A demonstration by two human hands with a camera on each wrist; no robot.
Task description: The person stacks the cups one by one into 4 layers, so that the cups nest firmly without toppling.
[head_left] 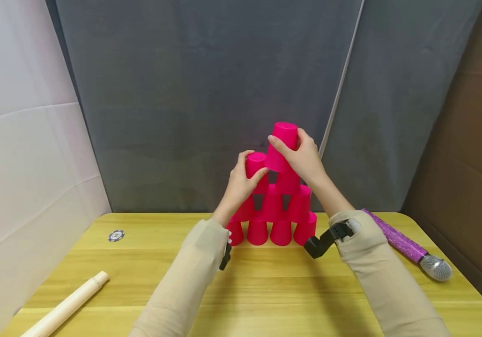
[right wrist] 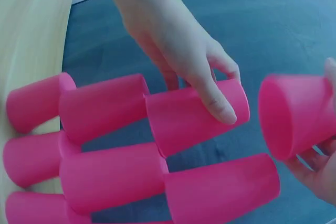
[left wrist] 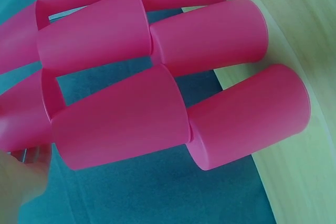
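Note:
A pyramid of pink cups (head_left: pixel 280 206) stands upside down at the far middle of the yellow table (head_left: pixel 266 290), three tiers high. My left hand (head_left: pixel 242 180) grips the left cup of the uppermost tier (head_left: pixel 256 164), thumb in front and fingers behind; the right wrist view shows the same cup (right wrist: pixel 197 114) under the left hand (right wrist: pixel 184 61). My right hand (head_left: pixel 304 157) holds another pink cup (head_left: pixel 283 142), tilted, just above the pyramid's peak. That held cup (right wrist: pixel 294 114) hangs with its mouth open toward the stack. The left wrist view shows only the stacked cups (left wrist: pixel 121 119) close up.
A wooden stick (head_left: pixel 65 306) lies at the table's front left, with a small poker chip (head_left: pixel 116 235) further back. A purple glittery microphone (head_left: pixel 409 248) rests along the right edge. A grey cloth backdrop (head_left: pixel 207 93) hangs right behind the cups.

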